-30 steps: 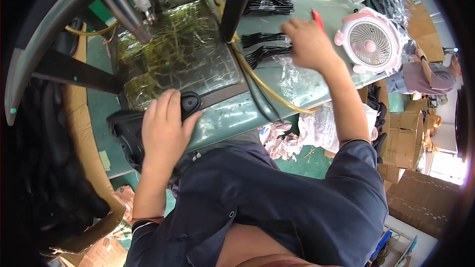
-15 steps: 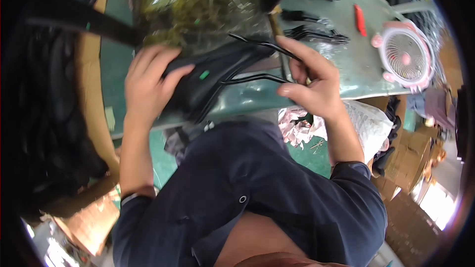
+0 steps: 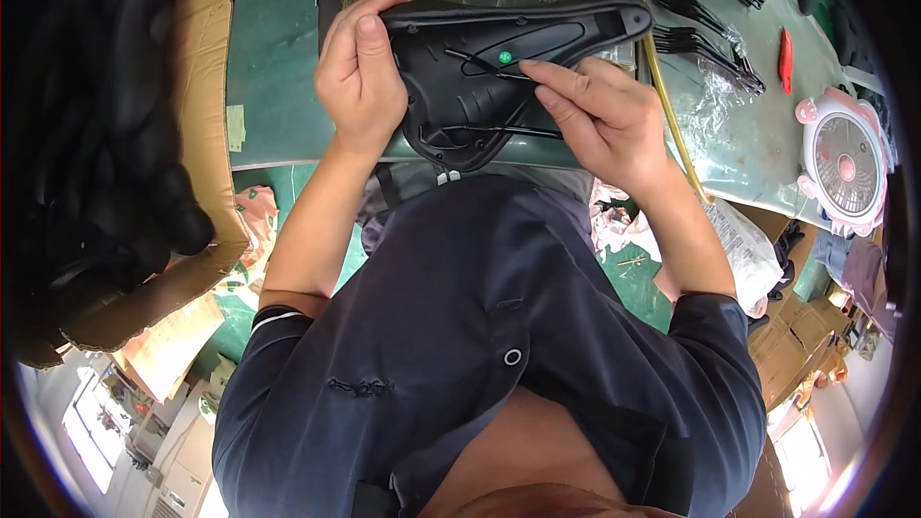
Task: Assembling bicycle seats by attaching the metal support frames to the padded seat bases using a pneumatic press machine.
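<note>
Bicycle saddle [image 3: 432, 58], black and bare underside facing up, is in the head view at the near edge of the green worktable [image 3: 278, 96], its nose pointing right; whether it touches the tabletop, I cannot tell. At the wide rear end, the left hand [image 3: 363, 77] is curled around the rim, thumb along the edge. The right hand [image 3: 614, 120] has thumb and forefinger nearly together, pinching a thin black wire frame [image 3: 513, 132] whose two prongs reach across the underside toward the rear. Near the upper prong sits a green round sticker [image 3: 505, 57]. Right of the saddle, past a yellow hose [image 3: 669, 115], lie more black wire frames [image 3: 698, 43], a red object [image 3: 786, 62] and a pink-and-white fan [image 3: 846, 165]
</note>
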### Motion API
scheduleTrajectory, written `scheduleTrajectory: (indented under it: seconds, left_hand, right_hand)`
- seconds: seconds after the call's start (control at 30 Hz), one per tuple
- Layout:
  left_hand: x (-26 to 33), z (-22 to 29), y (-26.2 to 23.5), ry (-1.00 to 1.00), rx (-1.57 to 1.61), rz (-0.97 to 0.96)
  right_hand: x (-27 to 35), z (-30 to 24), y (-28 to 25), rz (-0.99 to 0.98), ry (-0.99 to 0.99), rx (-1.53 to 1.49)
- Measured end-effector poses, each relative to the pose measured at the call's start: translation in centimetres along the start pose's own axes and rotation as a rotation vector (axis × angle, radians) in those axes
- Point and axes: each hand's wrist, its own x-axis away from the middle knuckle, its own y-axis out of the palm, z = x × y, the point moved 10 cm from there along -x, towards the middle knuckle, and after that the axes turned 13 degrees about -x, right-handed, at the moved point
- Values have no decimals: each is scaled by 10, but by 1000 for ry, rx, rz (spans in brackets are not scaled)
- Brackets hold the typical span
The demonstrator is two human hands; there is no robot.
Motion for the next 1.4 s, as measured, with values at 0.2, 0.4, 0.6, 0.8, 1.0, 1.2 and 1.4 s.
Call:
scheduleTrajectory:
  seconds: [0.2, 0.4, 0.6, 0.8, 1.0, 1.2, 1.4]
  left_hand:
    - [-1, -3, 9, -41, 61, 1]
    - [-4, -2, 16, -20, 61, -47]
    - [-9, 12, 10, 186, -58, -173]
    - [-3, 53, -1, 519, -357, -149]
    - [-17, 82, 29, 286, -549, -4]
    - [-65, 42, 64, 327, -435, -64]
    - [-68, 41, 65, 329, -401, -35]
  right_hand:
    - [-23, -18, 8, -66, -156, 117]
    - [-31, -19, 14, -62, -213, 158]
    - [-51, -13, 21, -154, -298, 114]
    - [-87, -25, -41, 258, -294, 367]
    - [-58, 18, -2, 247, 33, 344]
    - [-98, 34, -6, 334, -83, 378]
    - [-95, 42, -10, 435, -92, 312]
